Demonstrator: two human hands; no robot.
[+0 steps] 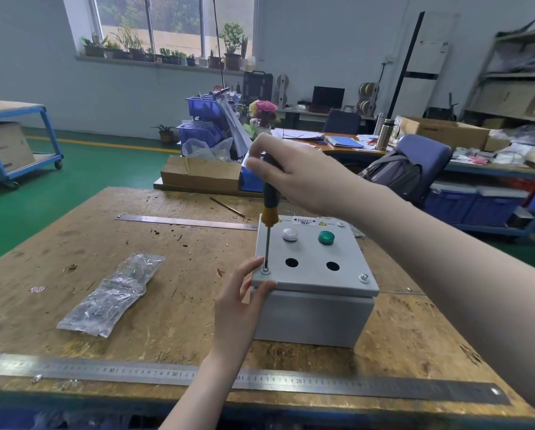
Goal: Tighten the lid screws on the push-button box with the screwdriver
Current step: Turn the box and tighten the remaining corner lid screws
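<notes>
Right now the grey push-button box (314, 293) sits on the worn wooden desk (173, 305), toward its near right part. Its lid (312, 259) carries a white button (290, 234) and a green button (326, 237) in the far row, with two open round holes nearer the person. A screwdriver (269, 209) with a black and yellow handle stands almost upright, its tip set in the screw (265, 270) at the lid's near left corner. The right hand (294, 175) grips the top of the handle, fingers curled round it from above. The left hand (244, 293) pinches that same corner of the lid, thumb against the front edge and fingertips (258, 262) resting on top just beside the shaft. Another screw (364, 277) shows at the near right corner, and one at the far right corner.

A long steel ruler (105, 372) lies along the desk's near edge, passing under the left forearm. A second ruler (185, 221) lies further back, to the left of the box. A crumpled clear plastic bag (111, 296) rests well to the left of the box.
</notes>
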